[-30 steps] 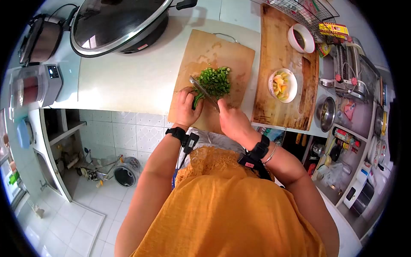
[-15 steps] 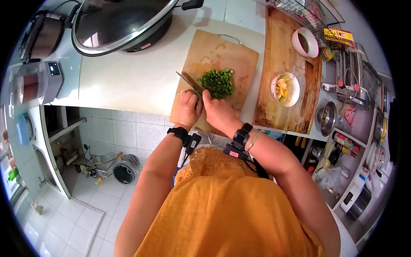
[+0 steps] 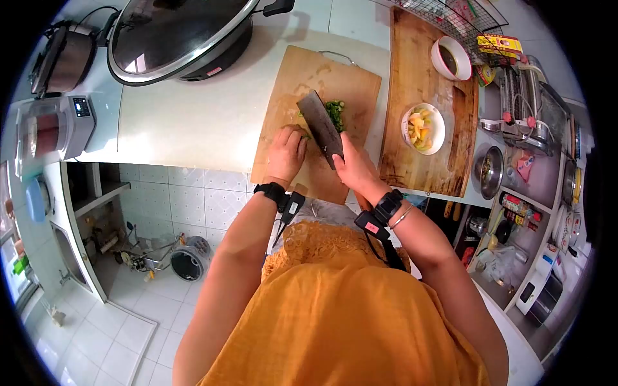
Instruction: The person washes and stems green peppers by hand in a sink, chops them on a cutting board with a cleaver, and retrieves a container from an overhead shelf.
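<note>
My right hand [image 3: 358,168] is closed round the handle of a cleaver [image 3: 320,122], whose broad dark blade lies tilted flat-side up over the wooden cutting board [image 3: 293,74]. Chopped green onions [image 3: 335,114] sit on the board, partly covered by the blade. Just left of the blade is my left hand [image 3: 287,151], its fingers curled together and pointing down at the board. A bit of green shows near its fingertips; what lies under them is hidden.
On a larger wooden board [image 3: 418,64] to the right stand a bowl of pale yellow slices [image 3: 440,133] and a bowl of dark liquid [image 3: 443,59]. A big lidded pan [image 3: 180,38] is at back left. A metal bowl [image 3: 492,172] stands at far right.
The cleaver has turned from edge-on to showing its broad side and now covers part of the onions. My right hand has moved right and down, apart from my left hand.
</note>
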`<state>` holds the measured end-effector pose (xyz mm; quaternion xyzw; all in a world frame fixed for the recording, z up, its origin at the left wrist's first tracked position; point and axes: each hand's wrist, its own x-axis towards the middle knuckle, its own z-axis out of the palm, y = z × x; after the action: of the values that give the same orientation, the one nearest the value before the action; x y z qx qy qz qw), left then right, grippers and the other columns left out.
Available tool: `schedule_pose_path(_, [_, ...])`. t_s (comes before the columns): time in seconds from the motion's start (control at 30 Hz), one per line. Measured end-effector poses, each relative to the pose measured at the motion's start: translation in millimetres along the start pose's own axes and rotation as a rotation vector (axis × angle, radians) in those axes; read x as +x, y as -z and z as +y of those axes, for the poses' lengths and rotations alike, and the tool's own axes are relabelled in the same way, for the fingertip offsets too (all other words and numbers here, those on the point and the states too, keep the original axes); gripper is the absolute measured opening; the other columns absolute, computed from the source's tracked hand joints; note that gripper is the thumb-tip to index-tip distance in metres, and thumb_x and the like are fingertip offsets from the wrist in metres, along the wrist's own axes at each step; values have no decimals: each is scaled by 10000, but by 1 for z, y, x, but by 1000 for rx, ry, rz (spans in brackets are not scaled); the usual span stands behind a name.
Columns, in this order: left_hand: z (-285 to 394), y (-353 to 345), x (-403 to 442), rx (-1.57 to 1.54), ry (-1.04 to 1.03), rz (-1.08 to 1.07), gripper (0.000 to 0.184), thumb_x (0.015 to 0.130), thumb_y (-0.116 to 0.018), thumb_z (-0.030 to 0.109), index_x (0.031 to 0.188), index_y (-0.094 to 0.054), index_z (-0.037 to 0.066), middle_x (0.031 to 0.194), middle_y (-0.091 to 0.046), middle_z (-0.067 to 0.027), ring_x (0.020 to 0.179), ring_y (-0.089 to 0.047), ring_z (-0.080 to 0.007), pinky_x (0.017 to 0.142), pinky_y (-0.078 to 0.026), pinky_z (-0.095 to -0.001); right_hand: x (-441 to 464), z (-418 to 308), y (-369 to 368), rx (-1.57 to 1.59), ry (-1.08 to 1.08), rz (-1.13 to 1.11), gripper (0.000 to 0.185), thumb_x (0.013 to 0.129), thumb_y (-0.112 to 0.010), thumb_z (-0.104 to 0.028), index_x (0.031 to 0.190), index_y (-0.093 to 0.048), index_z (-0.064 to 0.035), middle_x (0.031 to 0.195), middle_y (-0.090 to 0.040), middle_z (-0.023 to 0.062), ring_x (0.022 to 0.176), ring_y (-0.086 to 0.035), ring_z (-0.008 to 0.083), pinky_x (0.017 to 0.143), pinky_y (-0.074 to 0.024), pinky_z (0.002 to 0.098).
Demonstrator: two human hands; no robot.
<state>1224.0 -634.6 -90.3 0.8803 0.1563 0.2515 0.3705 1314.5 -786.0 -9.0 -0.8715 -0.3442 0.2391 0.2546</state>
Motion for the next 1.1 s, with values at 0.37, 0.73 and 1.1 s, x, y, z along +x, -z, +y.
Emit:
schedule_pose_path(0.37, [1,14,-4,-18,-15,69,203,705,-681,55,881,-583,29,990,-571,-126,920,-544,-317,769,-461,-389,-10,-34,20,-243,55,-169,397,778,-521,-21,1138,-356,7,609,-560,236,577,-565,428,510,-435,522])
schedule_pose_path(0.73, [-2,6,-4,3,-43,79,129,715,-627,8,835,-581,23,905,-577,-115,849,-545,-313,724,-466,-385,6,-56,6,-344,56,-331,499,697,-536,41,1156,-341,62,653,-591,232,620,-602,405,540,-483,487])
schedule_pose_path(1.1, [-2,2,-2,-3,-53,90,100,728,-619,15,811,-564,19,867,-552,-130,820,-528,-324,725,-457,-393,30,-34,-24,-291,126,-150,473,746,-502,-4,1188,-344,48,659,-595,235,617,-598,413,531,-475,498])
